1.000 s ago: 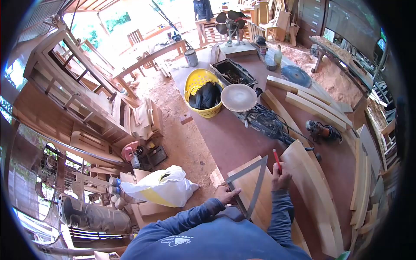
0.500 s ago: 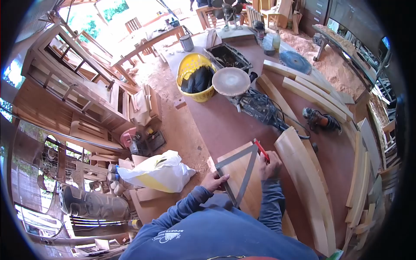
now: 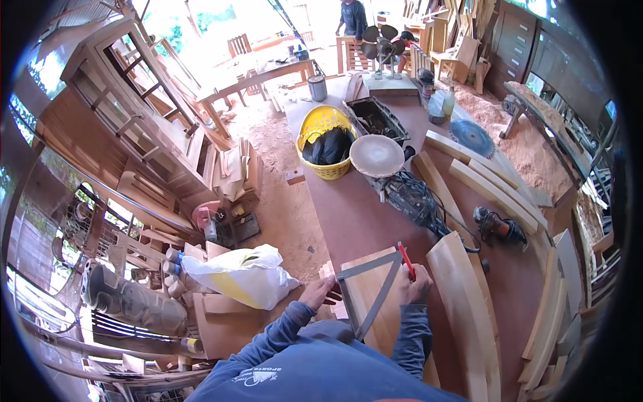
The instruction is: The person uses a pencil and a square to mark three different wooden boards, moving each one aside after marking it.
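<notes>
A triangular metal square (image 3: pixel 380 293) lies on a light wooden board (image 3: pixel 365 278) at the table's near edge. My right hand (image 3: pixel 415 285) is closed round a red pencil (image 3: pixel 406 260), whose tip is by the square's upper right corner. At the square's left side is my left hand (image 3: pixel 320 292), its fingers apart and partly hidden past the board's edge; it holds nothing that I can see. Just right of my right hand lies a broad curved plank (image 3: pixel 462 301).
A yellow basket (image 3: pixel 326 169) with dark cloth, a round disc (image 3: pixel 377 156), a corded power tool (image 3: pixel 499 228) and a circular saw blade (image 3: pixel 472 138) are on the table (image 3: pixel 335 211). A white sack (image 3: pixel 234 271) lies left. Two people are in the background.
The view has tilted up, so the scene sits lower. My left hand has let go of the square's left edge and moved slightly left. My right hand still holds the pencil near the corner.
</notes>
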Demonstrator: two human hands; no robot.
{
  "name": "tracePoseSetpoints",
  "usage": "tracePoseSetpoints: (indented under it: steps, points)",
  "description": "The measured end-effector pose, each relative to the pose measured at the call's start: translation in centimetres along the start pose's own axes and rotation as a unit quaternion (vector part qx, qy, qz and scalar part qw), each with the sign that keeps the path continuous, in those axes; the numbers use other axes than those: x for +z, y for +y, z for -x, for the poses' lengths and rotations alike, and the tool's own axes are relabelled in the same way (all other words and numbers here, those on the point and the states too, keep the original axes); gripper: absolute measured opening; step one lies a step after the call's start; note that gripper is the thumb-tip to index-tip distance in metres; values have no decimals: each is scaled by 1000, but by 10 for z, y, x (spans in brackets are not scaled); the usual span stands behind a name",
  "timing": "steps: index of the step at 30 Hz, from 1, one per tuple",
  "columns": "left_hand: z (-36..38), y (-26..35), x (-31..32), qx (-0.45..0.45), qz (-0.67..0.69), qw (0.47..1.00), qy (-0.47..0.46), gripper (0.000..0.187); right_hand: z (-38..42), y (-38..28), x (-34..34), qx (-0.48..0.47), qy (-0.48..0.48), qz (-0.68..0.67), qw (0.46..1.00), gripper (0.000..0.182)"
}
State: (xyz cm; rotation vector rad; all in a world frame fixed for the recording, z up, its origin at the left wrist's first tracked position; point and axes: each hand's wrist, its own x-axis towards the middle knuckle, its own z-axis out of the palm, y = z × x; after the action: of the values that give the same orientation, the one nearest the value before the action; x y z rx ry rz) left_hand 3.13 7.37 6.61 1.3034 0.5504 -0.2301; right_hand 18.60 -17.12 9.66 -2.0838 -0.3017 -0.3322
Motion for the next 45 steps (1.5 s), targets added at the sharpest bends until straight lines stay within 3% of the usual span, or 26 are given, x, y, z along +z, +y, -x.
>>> tracePoseSetpoints:
  steps: [5,13,18,21,25,28,31,33,36,39,43,45]
  points:
    - [3,-2,8,-4,-29,997,-78,56,1,-4,-1,6,-5,3,1000,22]
    - [-7,-9,3,-42,-21,995,-83,55,4,-3,-2,31,-7,-2,999,24]
    - [10,20,14,115,-10,992,-42,39,4,12,5,40,10,8,999,31]
    - [21,48,13,164,-41,986,11,34,3,9,2,60,-2,7,998,33]
    - [46,96,15,274,-248,918,146,20,6,9,2,81,2,-7,997,35]
    - [59,118,15,351,-301,875,147,22,1,7,4,96,12,-13,995,36]
    - [44,111,7,488,-384,782,59,33,4,9,4,111,26,-30,993,34]
    - [34,98,7,506,-399,765,-15,40,3,7,6,104,47,-55,992,33]
    - [18,67,5,499,-448,733,-109,37,2,5,0,130,47,-72,988,31]
    - [8,53,2,506,-491,694,-142,44,5,53,14,155,71,-158,973,31]
    - [6,51,1,491,-529,670,-176,43,2,51,14,203,55,-224,952,28]
    - [9,52,2,488,-496,696,-178,39,6,50,13,203,52,-219,953,27]
